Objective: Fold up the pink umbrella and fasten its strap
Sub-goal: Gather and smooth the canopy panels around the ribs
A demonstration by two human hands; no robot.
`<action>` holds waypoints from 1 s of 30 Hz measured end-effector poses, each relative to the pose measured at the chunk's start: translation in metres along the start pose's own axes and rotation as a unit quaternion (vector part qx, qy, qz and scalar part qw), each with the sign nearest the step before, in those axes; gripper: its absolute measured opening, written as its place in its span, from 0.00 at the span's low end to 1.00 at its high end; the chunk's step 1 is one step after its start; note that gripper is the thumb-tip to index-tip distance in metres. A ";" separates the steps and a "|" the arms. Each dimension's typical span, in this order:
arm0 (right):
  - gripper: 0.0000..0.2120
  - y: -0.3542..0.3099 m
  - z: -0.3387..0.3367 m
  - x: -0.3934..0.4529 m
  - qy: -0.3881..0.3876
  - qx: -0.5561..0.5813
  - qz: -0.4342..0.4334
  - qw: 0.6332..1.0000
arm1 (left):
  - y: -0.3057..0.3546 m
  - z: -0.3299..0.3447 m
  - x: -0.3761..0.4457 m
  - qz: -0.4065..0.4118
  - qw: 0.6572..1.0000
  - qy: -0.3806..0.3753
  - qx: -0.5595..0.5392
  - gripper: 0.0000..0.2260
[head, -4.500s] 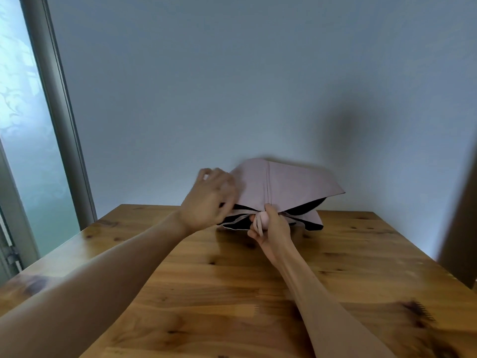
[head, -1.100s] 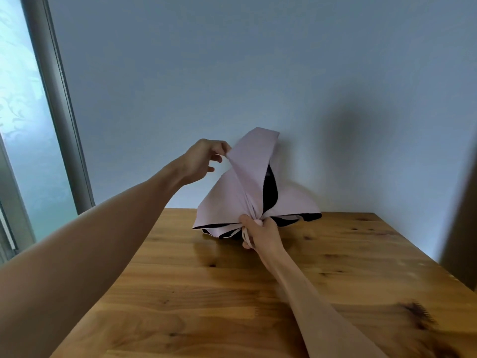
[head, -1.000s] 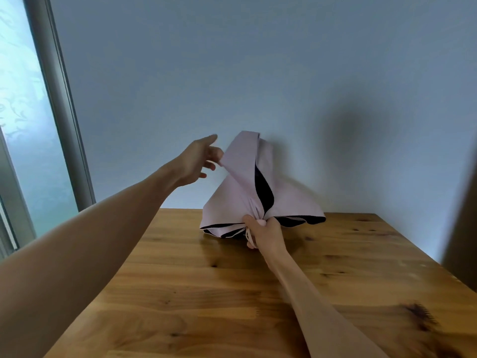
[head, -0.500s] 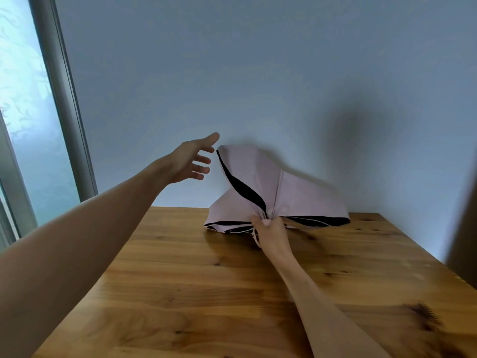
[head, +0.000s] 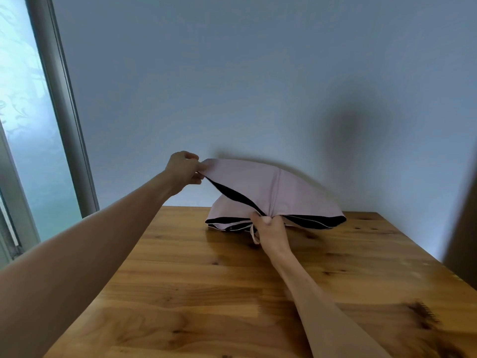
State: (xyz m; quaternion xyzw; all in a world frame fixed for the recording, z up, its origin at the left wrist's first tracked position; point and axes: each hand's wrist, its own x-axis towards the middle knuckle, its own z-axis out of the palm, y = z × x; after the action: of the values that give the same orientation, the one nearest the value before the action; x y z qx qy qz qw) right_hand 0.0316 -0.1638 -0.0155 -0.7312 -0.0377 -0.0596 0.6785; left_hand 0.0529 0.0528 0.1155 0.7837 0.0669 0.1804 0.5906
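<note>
The pink umbrella [head: 278, 187] (black lining showing) lies half-collapsed on the table's far side, one panel lifted leftward.

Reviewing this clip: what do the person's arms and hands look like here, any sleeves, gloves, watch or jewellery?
Both forearms are bare for as far as the view shows; no sleeve edge appears in frame. The left hand and the right hand wear no gloves. No watch, bracelet or ring is visible on either wrist or on the fingers that show. No markings or tattoos can be seen.

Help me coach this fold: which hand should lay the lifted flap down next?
Left. The left hand already pinches the umbrella's raised flap, while the right hand grips the gathered base.
</note>
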 end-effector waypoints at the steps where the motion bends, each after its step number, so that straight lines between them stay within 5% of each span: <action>1: 0.12 0.000 0.000 0.000 -0.003 -0.002 0.000 1.000 | -0.004 -0.001 -0.001 -0.001 1.000 -0.002 0.000 0.18; 7: 0.13 -0.002 0.001 0.002 -0.018 0.030 0.011 0.999 | -0.034 -0.006 0.003 -0.001 0.990 0.107 0.095 0.18; 9: 0.13 -0.003 0.000 -0.002 -0.032 0.008 -0.005 0.999 | -0.042 0.004 -0.006 0.094 0.959 0.149 0.222 0.17; 11: 0.13 -0.001 0.001 -0.002 -0.038 -0.002 -0.017 0.999 | -0.044 0.014 -0.017 0.347 0.867 0.150 0.326 0.13; 13: 0.12 -0.002 0.002 -0.002 -0.037 -0.013 -0.019 0.999 | -0.043 0.022 -0.025 0.597 0.694 0.044 0.400 0.08; 14: 0.12 -0.003 0.002 -0.002 -0.035 -0.017 -0.020 0.999 | -0.044 0.027 -0.026 0.664 0.613 -0.004 0.428 0.07; 16: 0.12 -0.002 0.002 -0.001 -0.031 -0.020 -0.020 0.999 | -0.046 0.038 -0.029 0.702 0.537 -0.040 0.466 0.07; 24: 0.15 -0.003 0.003 -0.001 -0.024 -0.035 -0.031 0.999 | -0.044 0.058 -0.030 0.719 0.513 0.004 0.468 0.06; 30: 0.09 -0.008 -0.001 -0.006 -0.018 -0.019 -0.025 0.999 | -0.049 0.044 -0.026 0.674 0.558 -0.021 0.485 0.07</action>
State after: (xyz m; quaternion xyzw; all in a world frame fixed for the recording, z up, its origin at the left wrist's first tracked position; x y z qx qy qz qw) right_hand 0.0246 -0.1636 -0.0080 -0.7435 -0.0675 -0.0637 0.6623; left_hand 0.0504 0.0196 0.0530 0.7722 -0.4157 0.4492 -0.1706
